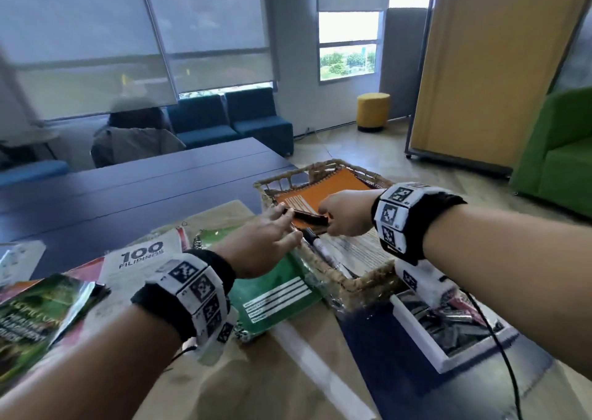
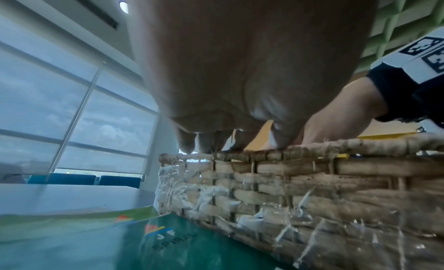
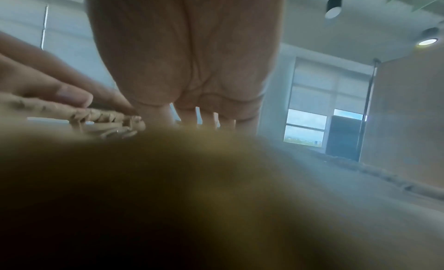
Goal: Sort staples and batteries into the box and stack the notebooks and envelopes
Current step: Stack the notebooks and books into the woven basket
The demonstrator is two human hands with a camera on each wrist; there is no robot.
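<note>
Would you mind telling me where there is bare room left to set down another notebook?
Free: the brown paper nearest the person, between the magazines and white box, and the dark table beyond. Crowded: the wicker basket, where both hands hold a dark object above the orange notebook.

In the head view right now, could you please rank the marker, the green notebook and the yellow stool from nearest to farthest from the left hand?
From the left hand:
1. Marker, in the wicker basket, just right of the fingers.
2. Green notebook, on the table beside the basket, below the hand.
3. Yellow stool, across the room by the window.
</note>
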